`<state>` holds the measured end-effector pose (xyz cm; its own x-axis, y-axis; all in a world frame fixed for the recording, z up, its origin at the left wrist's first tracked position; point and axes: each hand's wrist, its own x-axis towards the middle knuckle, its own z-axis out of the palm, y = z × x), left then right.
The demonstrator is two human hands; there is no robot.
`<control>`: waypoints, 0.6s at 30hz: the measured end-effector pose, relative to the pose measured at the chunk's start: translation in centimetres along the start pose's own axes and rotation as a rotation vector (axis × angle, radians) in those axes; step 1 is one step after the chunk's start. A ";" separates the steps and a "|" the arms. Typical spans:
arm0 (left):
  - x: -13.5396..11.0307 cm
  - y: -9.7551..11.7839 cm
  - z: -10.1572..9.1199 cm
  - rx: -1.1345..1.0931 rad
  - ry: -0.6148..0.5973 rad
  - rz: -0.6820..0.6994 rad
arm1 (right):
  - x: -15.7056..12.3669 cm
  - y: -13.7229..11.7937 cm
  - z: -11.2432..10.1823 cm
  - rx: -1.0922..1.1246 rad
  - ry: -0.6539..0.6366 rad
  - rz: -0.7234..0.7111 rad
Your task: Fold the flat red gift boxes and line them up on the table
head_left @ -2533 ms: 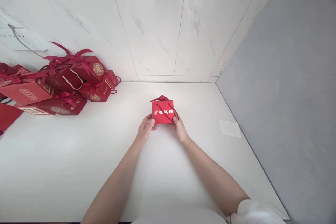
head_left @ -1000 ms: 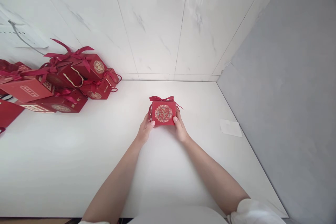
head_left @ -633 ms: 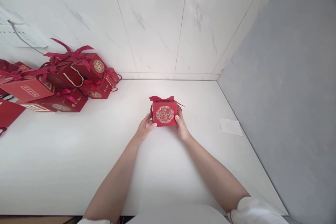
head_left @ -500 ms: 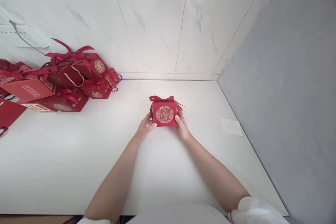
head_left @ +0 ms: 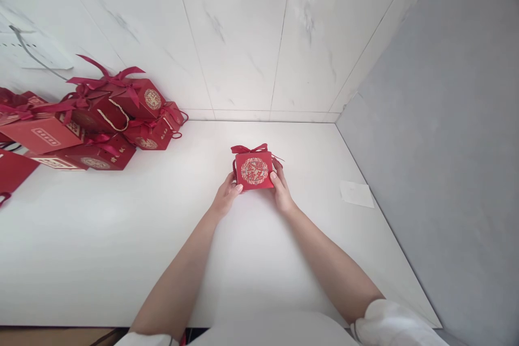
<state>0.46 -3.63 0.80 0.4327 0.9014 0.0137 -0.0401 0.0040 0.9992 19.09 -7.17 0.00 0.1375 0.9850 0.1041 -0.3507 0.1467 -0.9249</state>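
A small red gift box (head_left: 254, 171) with a round patterned emblem and a ribbon bow on top is between my two hands, over the middle of the white table. My left hand (head_left: 227, 193) grips its left side, thumb at the lower front corner. On the opposite side, my right hand (head_left: 283, 190) has its thumb on the front face and its fingers behind the right edge. Most fingers of both hands are partly hidden by the box. Whether its base rests on the table I cannot tell.
Several red gift boxes (head_left: 107, 152) with ribbons are piled at the left against the marbled wall (head_left: 239, 38). A white slip of paper (head_left: 357, 194) lies on the table (head_left: 259, 259) near the grey wall (head_left: 446, 146) on the right. A cable (head_left: 36, 57) hangs at the far left.
The gift box has tilted slightly and shifted up a little in view, with both hands still on it. The whole view has also moved slightly.
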 end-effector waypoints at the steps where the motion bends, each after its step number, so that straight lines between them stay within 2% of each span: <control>1: 0.0 0.0 0.0 0.004 0.001 -0.004 | 0.0 0.1 0.0 -0.002 0.003 -0.002; 10: 0.1 -0.4 0.0 0.026 -0.001 -0.018 | 0.1 0.7 -0.3 -0.051 0.041 0.000; 18: 0.2 -0.5 -0.1 0.051 -0.006 -0.047 | 0.3 1.5 -0.9 -0.044 0.025 0.021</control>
<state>0.50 -3.39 0.32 0.4385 0.8981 -0.0329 0.0266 0.0236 0.9994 19.44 -6.75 -1.71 0.1541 0.9851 0.0760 -0.3127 0.1216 -0.9420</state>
